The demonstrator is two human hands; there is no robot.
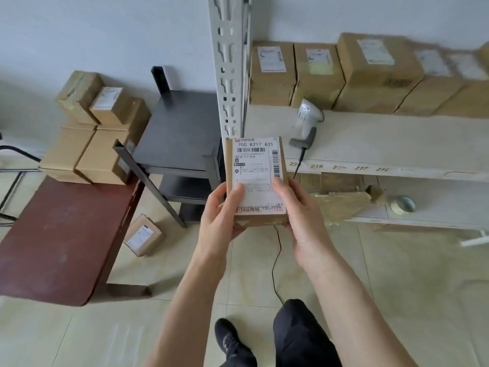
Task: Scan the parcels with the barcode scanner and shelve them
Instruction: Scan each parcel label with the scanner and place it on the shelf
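Note:
A small brown parcel (pixel 255 165) with a white shipping label facing up, printed "700 R217 B31", is held in front of me at the shelf's left post. My left hand (pixel 221 215) grips its lower left side, thumb on the label. My right hand (pixel 301 221) grips its lower right side, thumb on the label too. The white and grey barcode scanner (pixel 307 123) lies on the white shelf (pixel 383 144), apart from both hands, its black cable hanging to the floor. Several labelled parcels (pixel 320 75) stand in a row at the back of that shelf.
A stack of brown parcels (pixel 98 128) sits on the dark red table (pixel 58 234) at left. One parcel (pixel 144 235) lies on the tiled floor. A black stand (pixel 180 131) is beside the shelf post (pixel 229 67). The lower shelf holds flattened cardboard and a tape roll (pixel 403 203).

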